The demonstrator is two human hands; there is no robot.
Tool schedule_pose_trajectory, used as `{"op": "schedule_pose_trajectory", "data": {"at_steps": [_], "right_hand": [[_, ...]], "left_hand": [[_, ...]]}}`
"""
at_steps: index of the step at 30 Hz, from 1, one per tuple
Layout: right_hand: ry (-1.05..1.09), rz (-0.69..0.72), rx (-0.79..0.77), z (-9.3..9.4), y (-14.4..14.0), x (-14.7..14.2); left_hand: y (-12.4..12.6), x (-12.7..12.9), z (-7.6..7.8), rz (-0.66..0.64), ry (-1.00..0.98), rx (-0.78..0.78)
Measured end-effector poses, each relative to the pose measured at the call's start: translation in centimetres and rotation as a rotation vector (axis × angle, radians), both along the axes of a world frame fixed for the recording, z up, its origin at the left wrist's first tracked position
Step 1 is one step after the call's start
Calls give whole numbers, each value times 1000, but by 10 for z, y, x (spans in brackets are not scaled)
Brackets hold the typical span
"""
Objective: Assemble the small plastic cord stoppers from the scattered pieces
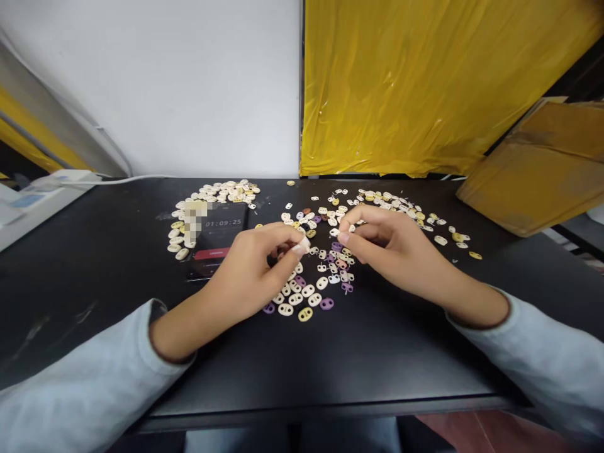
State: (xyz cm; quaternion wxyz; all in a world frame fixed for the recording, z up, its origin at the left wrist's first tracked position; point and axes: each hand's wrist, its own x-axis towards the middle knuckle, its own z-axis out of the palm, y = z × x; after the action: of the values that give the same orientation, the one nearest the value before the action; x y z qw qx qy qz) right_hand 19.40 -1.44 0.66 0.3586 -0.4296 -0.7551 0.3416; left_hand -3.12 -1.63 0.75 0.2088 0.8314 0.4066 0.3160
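My left hand hovers over the black table with its fingertips pinched on a small white oval piece. My right hand is opposite it, fingers curled, pinching another small white piece. Between and below both hands lies a loose pile of oval two-hole pieces in white, yellow and purple. Both arms wear pale blue sleeves.
A phone showing a running timer lies left of the hands, with a heap of white pieces behind it. More pieces spread at the back right. A cardboard box leans at the right; yellow plastic sheeting hangs behind.
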Motion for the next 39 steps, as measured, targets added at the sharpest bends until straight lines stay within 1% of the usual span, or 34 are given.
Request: {"op": "schedule_pose_trajectory", "data": {"at_steps": [3, 5, 7, 9, 11, 13, 14, 16, 20, 23, 25, 27, 30, 32, 35, 39], "right_hand": [[-166, 63, -44, -3, 5, 7], [-278, 82, -46, -7, 6, 9], [-335, 78, -37, -8, 5, 9], [-340, 61, -32, -7, 5, 11], [-316, 14, -11, -5, 8, 15], [-294, -72, 43, -5, 15, 21], [-298, -129, 80, -7, 19, 25], [-348, -191, 152, -13, 28, 32], [-476, -218, 204, -23, 40, 36], [-516, -229, 238, -23, 40, 32], [-433, -217, 232, -20, 38, 28], [-269, -185, 179, -17, 33, 22], [55, -80, -14, -12, 22, 11], [207, -13, -166, -9, 13, 3], [275, 61, -301, -4, 2, -6], [297, 110, -378, -2, -3, -10]], "left_hand": [[2, -2, -2, -22, 91, 26], [2, -2, -5, -52, 141, 42], [3, -3, -7, -82, 177, 54], [4, -4, -8, -101, 193, 59], [4, -3, -8, -106, 195, 57], [4, -3, -8, -109, 194, 54], [3, -2, -7, -111, 196, 56], [3, -1, -7, -117, 204, 59], [2, 0, -5, -115, 200, 63], [1, 0, -4, -105, 177, 62], [0, -1, -4, -101, 150, 70], [-1, -1, -5, -92, 99, 65], [-2, 2, -7, -72, -15, 3], [-3, 5, -8, -55, -102, -54], [-4, 9, -7, -63, -200, -151], [-5, 10, -7, -144, -256, -264]]}}
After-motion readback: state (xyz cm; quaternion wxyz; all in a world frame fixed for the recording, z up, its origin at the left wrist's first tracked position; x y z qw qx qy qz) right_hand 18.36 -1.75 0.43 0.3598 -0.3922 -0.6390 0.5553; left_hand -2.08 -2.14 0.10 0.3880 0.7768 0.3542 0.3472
